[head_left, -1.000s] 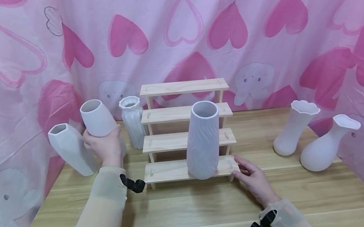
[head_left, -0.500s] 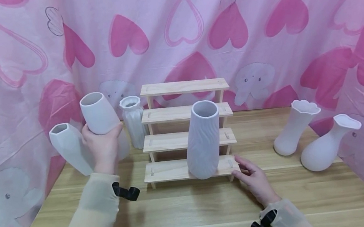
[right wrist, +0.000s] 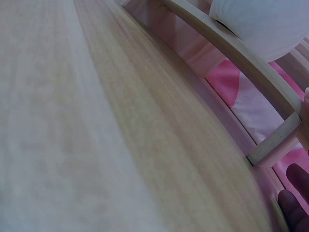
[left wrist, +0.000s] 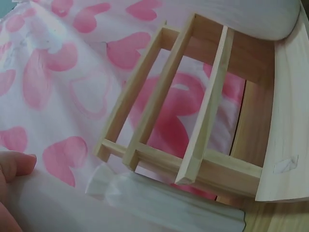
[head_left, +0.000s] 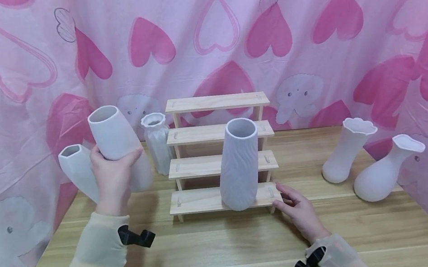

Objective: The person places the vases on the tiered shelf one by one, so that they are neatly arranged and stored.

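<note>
My left hand (head_left: 115,177) grips a smooth white oval-mouthed vase (head_left: 113,131) around its middle, mouth up and slightly tilted, at the left of the wooden rack. In the left wrist view, fingertips (left wrist: 21,164) show beside its pale wall (left wrist: 63,205). Partly hidden behind that hand is a faceted white vase (head_left: 79,168). Over on the right, my right hand (head_left: 301,212) touches the right end of the bottom step of the four-tier stand (head_left: 195,201), fingers loosely bent at its corner. A tall ripple-textured white vase (head_left: 239,166) stands upright on that step.
A ruffled-rim white vase (head_left: 157,146) stands close to the stand's left side. On the right of the table (head_left: 215,256) are a scalloped-rim vase (head_left: 345,151) and a round-bellied vase (head_left: 383,171). A pink heart-patterned curtain (head_left: 199,30) encloses the back and sides.
My left hand has drawn the vase up and a little toward me, and more of its lower body now shows. The right hand and the stand have stayed put.
</note>
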